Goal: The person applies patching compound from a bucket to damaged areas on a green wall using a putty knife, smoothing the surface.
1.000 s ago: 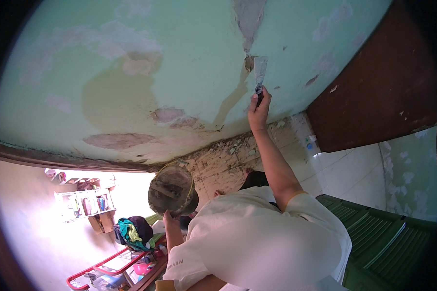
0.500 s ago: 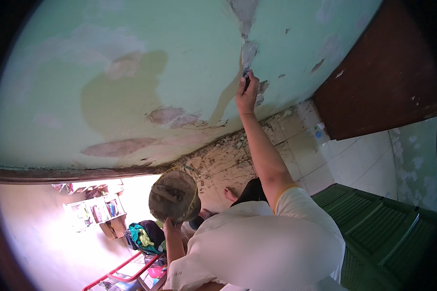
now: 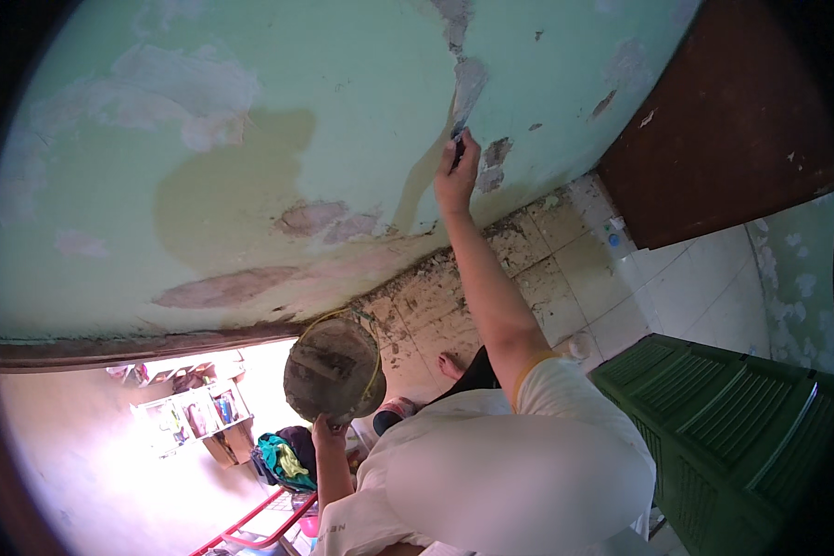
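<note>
My right hand [image 3: 456,176] grips a putty knife by its dark handle, its greyish blade [image 3: 469,88] lying on the mint-green wall [image 3: 204,65] over a crack below a long grey patch. Chipped plaster spots [image 3: 493,167] show just right of that hand. At lower middle, my left hand [image 3: 330,435] holds a round bucket [image 3: 335,371] with a yellow handle, tilted toward me, with grey residue inside. The fingers of this hand are partly hidden under the bucket.
Debris litters the tiled floor [image 3: 565,278] along the wall, near my bare foot [image 3: 449,366]. A brown door [image 3: 713,111] is at right, green louvred panels [image 3: 713,417] below it. Lower left, a bright opening shows shelves [image 3: 195,412], clothes [image 3: 287,463] and a red frame [image 3: 250,528].
My right hand and the knife have shifted left along the wall, uncovering chipped spots to their right. The whole view has also shifted slightly. The bucket remains in my left hand.
</note>
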The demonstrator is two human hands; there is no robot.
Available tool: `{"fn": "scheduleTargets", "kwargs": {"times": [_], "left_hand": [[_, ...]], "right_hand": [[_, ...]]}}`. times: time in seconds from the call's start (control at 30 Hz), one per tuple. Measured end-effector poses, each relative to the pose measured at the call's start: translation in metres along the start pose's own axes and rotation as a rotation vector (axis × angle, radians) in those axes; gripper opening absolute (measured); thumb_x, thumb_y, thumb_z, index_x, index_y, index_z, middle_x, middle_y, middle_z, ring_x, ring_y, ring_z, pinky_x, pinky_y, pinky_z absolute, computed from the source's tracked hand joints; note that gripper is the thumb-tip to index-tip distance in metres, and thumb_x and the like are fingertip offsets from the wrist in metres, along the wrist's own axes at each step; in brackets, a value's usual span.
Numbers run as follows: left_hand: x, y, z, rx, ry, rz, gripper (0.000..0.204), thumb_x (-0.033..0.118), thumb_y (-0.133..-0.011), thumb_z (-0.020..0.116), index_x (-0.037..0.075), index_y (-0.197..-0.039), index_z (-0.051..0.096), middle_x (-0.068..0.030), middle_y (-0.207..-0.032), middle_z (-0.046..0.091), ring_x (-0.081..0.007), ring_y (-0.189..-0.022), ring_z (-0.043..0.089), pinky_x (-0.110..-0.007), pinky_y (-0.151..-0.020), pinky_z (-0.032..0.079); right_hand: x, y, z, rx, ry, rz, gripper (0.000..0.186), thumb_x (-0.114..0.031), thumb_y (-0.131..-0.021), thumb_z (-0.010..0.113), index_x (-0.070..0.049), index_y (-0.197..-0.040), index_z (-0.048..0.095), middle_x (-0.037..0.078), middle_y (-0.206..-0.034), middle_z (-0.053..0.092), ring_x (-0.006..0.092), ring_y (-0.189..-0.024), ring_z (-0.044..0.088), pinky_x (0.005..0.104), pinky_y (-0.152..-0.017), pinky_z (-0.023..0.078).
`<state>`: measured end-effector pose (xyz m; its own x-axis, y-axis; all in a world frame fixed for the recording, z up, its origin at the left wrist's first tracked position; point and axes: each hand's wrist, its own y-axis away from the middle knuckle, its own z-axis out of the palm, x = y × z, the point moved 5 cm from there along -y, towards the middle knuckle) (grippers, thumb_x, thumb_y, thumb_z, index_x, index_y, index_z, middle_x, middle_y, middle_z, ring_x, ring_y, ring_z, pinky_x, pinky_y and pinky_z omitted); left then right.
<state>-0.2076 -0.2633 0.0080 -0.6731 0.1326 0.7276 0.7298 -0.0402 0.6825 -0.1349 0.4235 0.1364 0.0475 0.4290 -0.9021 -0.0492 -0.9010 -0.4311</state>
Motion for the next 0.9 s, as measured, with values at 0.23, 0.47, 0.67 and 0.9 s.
{"fn": "scheduleTargets", "kwargs": {"times": [0.23,0.47,0.67,0.9], "left_hand": [[0.002,0.005,0.026,0.094,0.233,-0.166,0.035,0.007,-0.079,0.057,0.007,-0.114,0.054,-0.0139,-0.113,0.057,-0.0336,-0.103,0.058,-0.056,-0.087,0.051],[-0.013,-0.018,0.002,-0.163,-0.015,0.063,0.035,0.007,-0.081,0.055,0.007,-0.116,0.053,-0.0133,-0.109,0.06,-0.0332,-0.101,0.06,-0.057,-0.086,0.051],[-0.023,-0.013,-0.001,0.038,0.211,-0.235,0.039,0.007,-0.08,0.054,0.008,-0.119,0.053,-0.0136,-0.115,0.059,-0.0331,-0.104,0.06,-0.056,-0.087,0.052],[-0.011,0.01,0.019,0.07,0.235,-0.192,0.04,0.005,-0.079,0.055,0.006,-0.119,0.052,-0.0156,-0.117,0.058,-0.0359,-0.105,0.059,-0.057,-0.086,0.053]], "right_hand": [[0.016,0.052,-0.012,-0.01,-0.076,0.17,0.044,-0.029,-0.102,0.043,0.001,-0.133,0.037,0.017,-0.116,0.05,0.0247,-0.101,0.053,0.0369,-0.087,0.045],[-0.002,0.013,0.01,0.101,-0.132,0.059,0.043,-0.029,-0.101,0.045,0.002,-0.13,0.039,0.015,-0.109,0.052,0.0242,-0.097,0.053,0.0355,-0.088,0.044],[0.005,0.078,0.015,0.001,-0.09,0.191,0.045,-0.03,-0.101,0.044,0.003,-0.13,0.038,0.018,-0.11,0.051,0.0252,-0.098,0.053,0.0357,-0.088,0.044],[-0.022,0.002,0.005,0.114,-0.113,0.003,0.044,-0.03,-0.102,0.043,0.003,-0.131,0.038,0.02,-0.115,0.049,0.0298,-0.103,0.053,0.0394,-0.09,0.044]]}}
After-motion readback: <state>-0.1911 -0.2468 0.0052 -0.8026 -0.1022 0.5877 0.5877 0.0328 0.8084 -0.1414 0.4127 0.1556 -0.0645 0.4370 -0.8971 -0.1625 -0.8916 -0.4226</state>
